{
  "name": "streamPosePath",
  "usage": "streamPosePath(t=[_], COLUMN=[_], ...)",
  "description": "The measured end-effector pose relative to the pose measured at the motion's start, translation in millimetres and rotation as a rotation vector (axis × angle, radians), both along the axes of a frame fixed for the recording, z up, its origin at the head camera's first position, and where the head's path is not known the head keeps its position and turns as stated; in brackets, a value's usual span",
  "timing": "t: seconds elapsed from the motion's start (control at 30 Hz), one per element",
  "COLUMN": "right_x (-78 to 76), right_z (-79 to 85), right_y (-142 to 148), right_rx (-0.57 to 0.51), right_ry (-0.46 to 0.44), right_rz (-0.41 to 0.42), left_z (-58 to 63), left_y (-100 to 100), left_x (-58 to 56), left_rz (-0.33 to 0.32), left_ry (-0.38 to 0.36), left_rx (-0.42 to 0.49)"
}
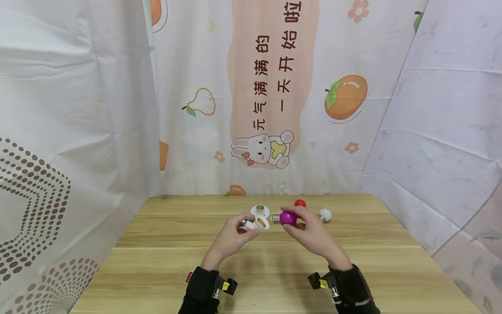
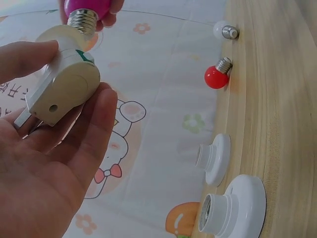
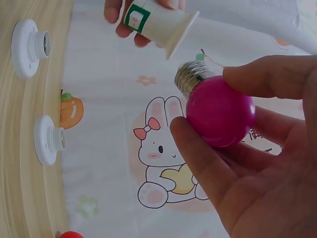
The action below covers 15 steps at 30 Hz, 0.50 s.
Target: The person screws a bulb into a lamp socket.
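Observation:
My left hand [image 1: 232,235] grips a white plug-in bulb socket [image 2: 69,84] with metal prongs, its flared mouth turned toward the right. Between the thumb and fingers of my right hand [image 1: 313,231] is a magenta light bulb [image 3: 220,111], its silver screw base [image 3: 192,78] pointing left at the socket's mouth. In the right wrist view a gap shows between screw base and socket. Both hands are raised above the wooden table [image 1: 274,279].
Two round white lamp bases stand on the table, one nearer [image 2: 245,206] and one farther [image 2: 218,158]. Toward the back right lie a red bulb [image 1: 300,203] and a white bulb [image 1: 325,214]. A printed curtain [image 1: 196,144] hangs behind the table.

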State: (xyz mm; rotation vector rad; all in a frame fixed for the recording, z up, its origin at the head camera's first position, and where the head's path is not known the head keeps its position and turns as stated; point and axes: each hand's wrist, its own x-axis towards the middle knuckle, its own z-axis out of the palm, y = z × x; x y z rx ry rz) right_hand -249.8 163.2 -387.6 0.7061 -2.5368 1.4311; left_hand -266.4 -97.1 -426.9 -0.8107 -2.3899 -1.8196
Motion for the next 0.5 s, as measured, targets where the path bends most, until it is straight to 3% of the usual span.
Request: streamPosePath(t=[0.5], right_x=[7.3], right_z=[4.5], right_y=[-7.3], right_rx=[0.002], right_ry=[0.037], right_rz=[0.089], left_z=[1.7], left_y=[4.4], left_x=[0.7], left_rz=[-0.058], left_ry=[0.011], left_rx=[-0.030])
